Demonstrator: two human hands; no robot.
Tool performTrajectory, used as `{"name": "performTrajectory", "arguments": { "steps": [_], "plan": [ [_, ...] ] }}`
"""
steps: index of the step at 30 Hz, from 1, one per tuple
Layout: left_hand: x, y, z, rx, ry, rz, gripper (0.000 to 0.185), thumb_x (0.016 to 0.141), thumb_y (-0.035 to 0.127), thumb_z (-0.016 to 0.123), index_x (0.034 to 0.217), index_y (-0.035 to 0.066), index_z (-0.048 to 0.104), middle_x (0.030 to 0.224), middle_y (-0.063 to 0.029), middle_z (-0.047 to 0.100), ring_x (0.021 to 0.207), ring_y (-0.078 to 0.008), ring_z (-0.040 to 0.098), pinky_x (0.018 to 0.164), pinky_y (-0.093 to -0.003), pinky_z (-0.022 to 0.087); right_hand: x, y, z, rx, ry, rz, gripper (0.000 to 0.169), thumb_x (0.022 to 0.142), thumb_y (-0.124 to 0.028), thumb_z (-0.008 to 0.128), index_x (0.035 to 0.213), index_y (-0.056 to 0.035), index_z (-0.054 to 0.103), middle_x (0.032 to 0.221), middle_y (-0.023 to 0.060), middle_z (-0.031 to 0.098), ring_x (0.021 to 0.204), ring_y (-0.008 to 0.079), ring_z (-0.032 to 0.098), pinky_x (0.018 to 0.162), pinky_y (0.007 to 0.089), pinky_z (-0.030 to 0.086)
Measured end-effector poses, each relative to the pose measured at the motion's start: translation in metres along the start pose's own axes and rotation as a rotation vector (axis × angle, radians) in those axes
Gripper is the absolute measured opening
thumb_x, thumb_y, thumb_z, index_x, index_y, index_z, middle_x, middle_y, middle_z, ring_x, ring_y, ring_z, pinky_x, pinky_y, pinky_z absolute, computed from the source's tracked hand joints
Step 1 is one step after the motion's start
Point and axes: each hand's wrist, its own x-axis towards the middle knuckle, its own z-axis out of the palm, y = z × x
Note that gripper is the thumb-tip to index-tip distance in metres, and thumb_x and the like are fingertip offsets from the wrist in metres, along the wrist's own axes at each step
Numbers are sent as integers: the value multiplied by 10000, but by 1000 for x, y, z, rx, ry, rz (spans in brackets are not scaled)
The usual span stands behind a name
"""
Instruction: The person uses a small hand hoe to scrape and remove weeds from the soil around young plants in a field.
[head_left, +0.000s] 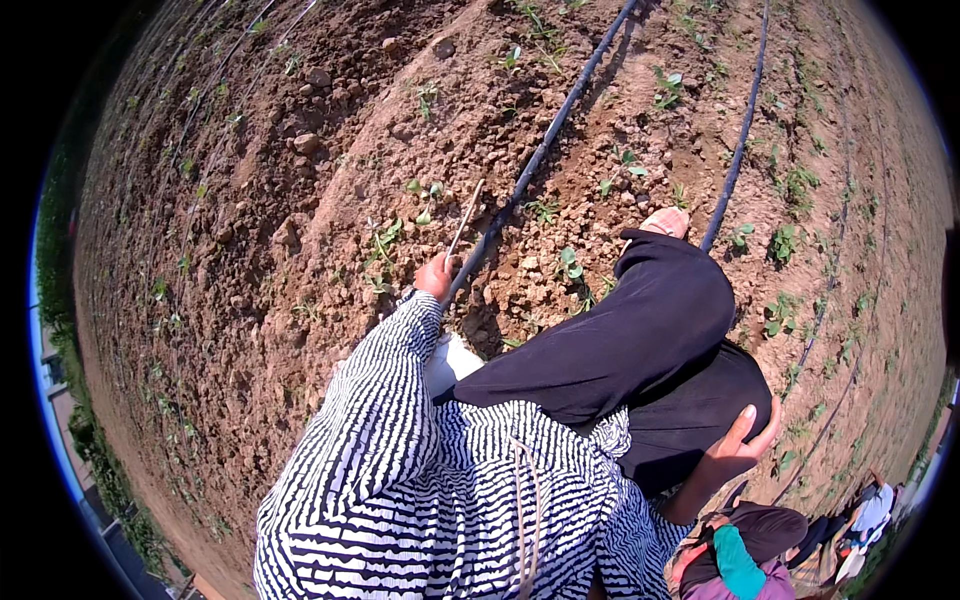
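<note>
My left hand (433, 277) grips a thin pale stick (466, 217), which points away from me over the soil. Right beside that hand runs a dark drip irrigation pipe (538, 154). Small green seedlings (426, 201) grow just beyond my fingers, and a weedy tuft (384, 244) is to their left. My right hand (739, 446) rests against my bent knee in black trousers (697, 397), thumb apart from the fingers and holding nothing. Something white (452, 364) shows under my left forearm; I cannot tell what it is.
A second drip pipe (739, 150) passes beyond my foot (666, 222). Seedlings such as one near my shin (570, 262) dot the cloddy brown soil (255, 300). Co-workers (750, 551) crouch at the lower right, one with a green sleeve.
</note>
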Motion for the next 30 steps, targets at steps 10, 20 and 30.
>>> {"name": "performTrajectory", "arguments": {
  "steps": [10, 20, 30],
  "plan": [
    [-81, -41, -44, 94, -135, -42, 279, 960, 334, 486, 1009, 80, 591, 878, -218, 639, 840, -414, 613, 738, -485, 479, -6, 10, -1, -5, 52, 3, 426, 957, -220, 544, 1297, 32, 495, 1285, 198, 545, 1200, 330, 511, 1036, 388, 368],
    [-84, -19, -53, -103, 40, 69, 284, 954, 297, 500, 983, 40, 616, 856, -238, 638, 829, -422, 612, 722, -480, 473, -4, -5, 9, -63, 93, -94, 420, 940, -231, 565, 1262, 33, 510, 1245, 196, 561, 1168, 356, 519, 1007, 415, 385],
    [-75, -44, -41, 48, -154, -46, 310, 892, 291, 580, 1017, 13, 634, 905, -243, 654, 879, -388, 634, 792, -442, 494, -33, -24, -23, 55, 102, -87, 542, 828, -160, 641, 1307, 14, 455, 1352, 250, 454, 1249, 418, 441, 1055, 458, 356]
  ]
}}
